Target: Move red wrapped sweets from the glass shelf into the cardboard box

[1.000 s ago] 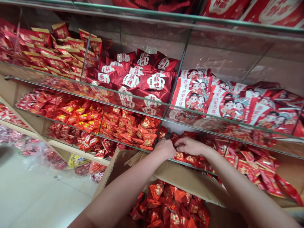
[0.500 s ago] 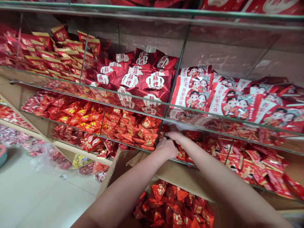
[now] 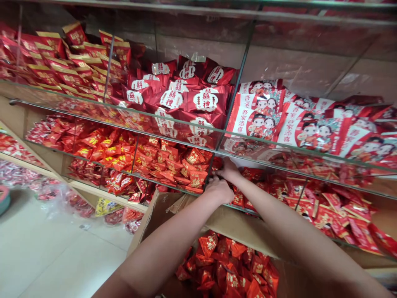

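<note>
Both my hands reach under a glass shelf into a compartment of red wrapped candies (image 3: 238, 197). My left hand (image 3: 220, 190) is beside the glass divider, its back towards me. Its fingers bend down among the wrappers, and their tips are hidden. Just behind it, my right hand (image 3: 228, 170) points leftwards, fingers stretched out at the candies by the divider. I cannot make out anything held in either hand. Below my forearms, an open cardboard box (image 3: 245, 236) contains more red twisted-wrapper candies (image 3: 228, 265).
Left of the divider lie gold-printed red candies (image 3: 173, 163). On the glass shelf above sit dark red packets (image 3: 172, 99) and white-and-red packets (image 3: 263, 120). The shelf's front edge (image 3: 279, 151) runs low over my hands. Bagged candies (image 3: 107, 207) lie on the floor at left.
My right hand has shifted slightly up and back in the compartment. My left hand stays near the divider, its fingers a little more in sight. The view has tilted slightly.
</note>
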Demonstrator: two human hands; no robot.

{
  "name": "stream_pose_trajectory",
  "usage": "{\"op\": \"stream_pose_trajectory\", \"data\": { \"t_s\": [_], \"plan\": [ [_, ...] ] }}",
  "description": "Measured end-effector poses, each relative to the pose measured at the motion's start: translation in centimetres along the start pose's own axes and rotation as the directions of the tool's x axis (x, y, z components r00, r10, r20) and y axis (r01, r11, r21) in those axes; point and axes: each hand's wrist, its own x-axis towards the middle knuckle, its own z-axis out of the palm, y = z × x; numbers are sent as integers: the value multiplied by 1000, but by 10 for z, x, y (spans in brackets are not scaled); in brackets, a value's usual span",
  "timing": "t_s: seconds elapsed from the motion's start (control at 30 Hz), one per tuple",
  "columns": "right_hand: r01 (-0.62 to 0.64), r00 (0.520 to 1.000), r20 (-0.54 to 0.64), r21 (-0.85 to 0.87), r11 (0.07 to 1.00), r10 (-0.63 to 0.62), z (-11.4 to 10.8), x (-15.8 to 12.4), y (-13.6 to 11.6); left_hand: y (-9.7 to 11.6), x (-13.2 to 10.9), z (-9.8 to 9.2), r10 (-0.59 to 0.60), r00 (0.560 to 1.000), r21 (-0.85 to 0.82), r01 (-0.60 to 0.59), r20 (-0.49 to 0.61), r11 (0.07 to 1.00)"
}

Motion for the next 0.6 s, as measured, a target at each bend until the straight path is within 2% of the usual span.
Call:
{"op": "stream_pose_trajectory", "data": {
  "t_s": [0.13,0.27,0.37,0.5,0.53,0.6],
  "plan": [
    [39,999,40,-131,991,-34,-7,2,-11,-1,-2,-3,12,1000,-8,-12,-27,1000],
    [100,991,113,-223,970,-77,-34,-7,-13,-3,-2,-5,28,997,-32,-30,-68,999],
    [142,977,191,-238,961,-97,-61,-30,-3,-5,-3,-6,41,994,-71,-49,-106,996],
    [197,884,452,-129,972,-119,-74,-71,17,-7,-4,-8,78,985,-124,-97,-151,987],
    [200,879,461,-123,972,-123,-72,-79,22,-7,-3,-8,97,982,-132,-119,-160,984],
    [203,916,381,-167,965,-127,-67,-93,28,-9,-1,-7,149,974,-137,-173,-168,975]
  ]
}}
